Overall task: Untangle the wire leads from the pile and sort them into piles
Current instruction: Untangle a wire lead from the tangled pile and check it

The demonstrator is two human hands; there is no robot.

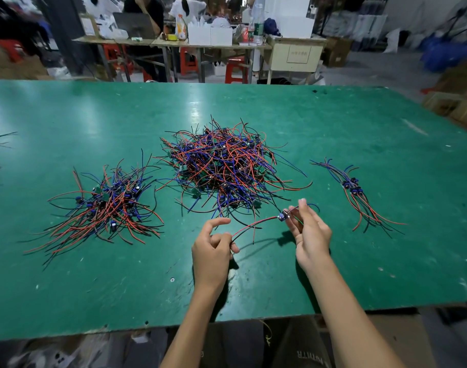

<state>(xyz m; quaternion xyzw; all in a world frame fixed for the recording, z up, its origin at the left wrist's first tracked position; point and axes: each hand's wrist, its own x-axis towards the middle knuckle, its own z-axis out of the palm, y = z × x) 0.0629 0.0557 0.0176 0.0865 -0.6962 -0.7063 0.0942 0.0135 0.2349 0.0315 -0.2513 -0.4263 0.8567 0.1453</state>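
Progress: partial. Central tangled pile (224,168) large, bulk of work outstanding. Left sorted pile (107,205) sizeable; right sorted pile (354,189) small, few leads only. All on green table (67,115).

One wire lead (256,224) held clear of tangle, above table, just in front of central pile. Right hand (310,235) pinches its small board end; left hand (213,251) pinches red-black wire tails, index finger extended. Lead spans between both hands, slack arc. Sorting destination undetermined.
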